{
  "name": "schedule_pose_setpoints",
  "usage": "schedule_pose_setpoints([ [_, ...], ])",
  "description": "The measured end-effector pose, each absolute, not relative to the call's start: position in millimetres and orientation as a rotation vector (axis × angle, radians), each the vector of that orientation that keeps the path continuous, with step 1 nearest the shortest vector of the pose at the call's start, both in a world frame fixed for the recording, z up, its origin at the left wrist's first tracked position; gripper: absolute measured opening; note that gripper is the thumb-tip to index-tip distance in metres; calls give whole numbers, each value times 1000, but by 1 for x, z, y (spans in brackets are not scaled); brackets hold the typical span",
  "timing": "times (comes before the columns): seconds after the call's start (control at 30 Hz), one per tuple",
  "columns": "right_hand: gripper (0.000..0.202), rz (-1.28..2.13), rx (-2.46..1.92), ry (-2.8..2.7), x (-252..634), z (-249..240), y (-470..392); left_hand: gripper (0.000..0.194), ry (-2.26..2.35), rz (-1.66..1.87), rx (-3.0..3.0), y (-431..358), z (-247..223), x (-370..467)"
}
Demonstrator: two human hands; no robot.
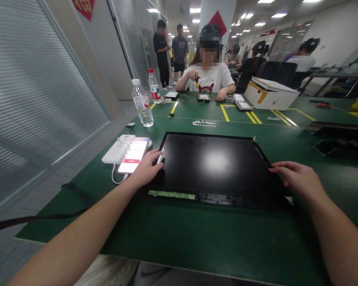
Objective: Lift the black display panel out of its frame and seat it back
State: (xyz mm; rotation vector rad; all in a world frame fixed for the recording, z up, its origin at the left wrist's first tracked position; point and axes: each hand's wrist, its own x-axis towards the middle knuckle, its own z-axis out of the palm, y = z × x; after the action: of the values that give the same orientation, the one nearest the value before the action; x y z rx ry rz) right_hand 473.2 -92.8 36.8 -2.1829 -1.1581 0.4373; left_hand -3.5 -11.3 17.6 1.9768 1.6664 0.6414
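Note:
A black flat screen panel lies face up on the green table in front of me. Along its near edge shows a green circuit strip. My left hand grips the panel's left edge, thumb and fingers at the frame. At the right edge, my right hand pinches the frame between thumb and fingers. A lit phone with a white cable lies just left of my left hand, beside a white device.
Two water bottles, one nearer and one red-capped, stand at the back left. Across the table a person holds a screwdriver over a small black device. A white box stands back right; dark panels lie at right.

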Motion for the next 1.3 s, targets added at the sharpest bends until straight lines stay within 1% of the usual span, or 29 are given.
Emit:
schedule_pose_setpoints([
  [0.13,40,457,-2295,-1100,463,46,-93,68,1606,467,2165,-20,30,-6],
  [0.3,39,454,-2313,-1085,461,46,-92,70,1427,316,2366,-23,42,-19],
  [0.43,36,406,-2224,-1141,464,41,-94,73,1310,271,2401,-23,47,-27],
  [0.57,35,272,-2116,-1267,466,36,-95,71,1176,238,2383,-25,51,-30],
  [0.7,44,352,-2084,-1407,468,31,-95,71,1104,218,2383,-26,52,-30],
  [0.93,27,423,-1999,-1520,470,24,-92,68,1049,225,2379,-26,50,-29],
  [1.3,27,432,-2016,-1507,473,20,-90,59,933,236,2407,-27,50,-28],
])
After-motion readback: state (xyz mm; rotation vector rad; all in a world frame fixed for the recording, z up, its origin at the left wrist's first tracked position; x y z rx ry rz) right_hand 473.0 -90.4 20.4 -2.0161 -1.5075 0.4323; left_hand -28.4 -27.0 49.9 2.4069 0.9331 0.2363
